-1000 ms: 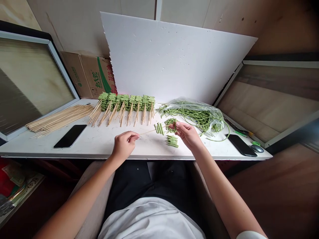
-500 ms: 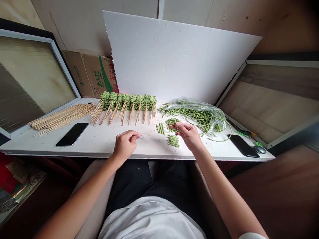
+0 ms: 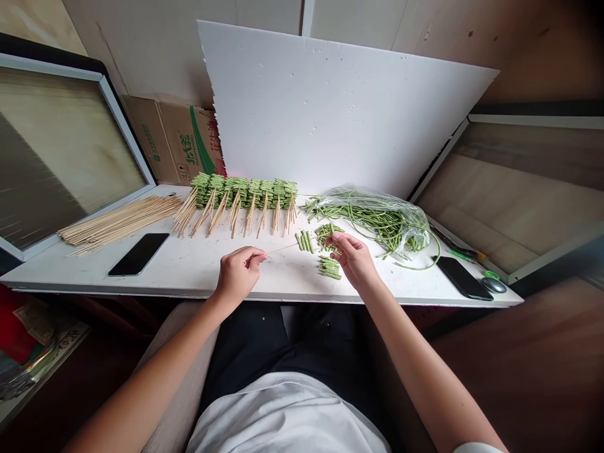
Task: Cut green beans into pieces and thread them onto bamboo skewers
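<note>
"So, what sits left of the held skewer?"

"Farthest left of it, loose sticks; nearer it, a dark phone; behind it and leftward, a row of filled skewers."

"And the hands?"

"The left hand has its fingers closed on the held skewer's left end. Farther right along it are several threaded pieces. Cut beans lie near its right end, where the right hand has thumb and fingertips pinched on a bean piece."

"Beyond that?"

"Right of the held skewer, bagged long beans, then another phone."
</note>
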Tool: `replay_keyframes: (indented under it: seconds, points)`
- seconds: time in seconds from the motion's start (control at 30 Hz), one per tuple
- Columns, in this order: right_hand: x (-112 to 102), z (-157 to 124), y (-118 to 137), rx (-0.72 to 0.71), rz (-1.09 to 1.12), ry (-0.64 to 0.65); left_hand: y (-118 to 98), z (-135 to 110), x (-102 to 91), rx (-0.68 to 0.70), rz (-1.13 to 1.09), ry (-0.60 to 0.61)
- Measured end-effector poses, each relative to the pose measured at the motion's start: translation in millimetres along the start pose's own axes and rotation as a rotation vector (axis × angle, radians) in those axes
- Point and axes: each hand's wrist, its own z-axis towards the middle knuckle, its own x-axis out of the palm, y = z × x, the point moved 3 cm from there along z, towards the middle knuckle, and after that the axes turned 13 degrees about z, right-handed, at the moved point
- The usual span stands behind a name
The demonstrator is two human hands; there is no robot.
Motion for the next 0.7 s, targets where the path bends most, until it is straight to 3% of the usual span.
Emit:
replay_keyframes:
  seconds: [0.17,0.4,0.7]
  points:
    - [3.5,-2.3,-0.5,-0.063,-0.015,-0.054,-2.9,-0.8,-0.1,0.057,0.031,-0.017]
    - [9.5,-6.7,-1.2,-0.106,-0.015,-0.022,-3.0,0.4,-4.5,0.11,0.068,-0.054]
    - [8.6,-7.3,-6.9,-0.122,-0.085,-0.024,-2.3,-0.6,-3.2,0.061,0.048,-0.022]
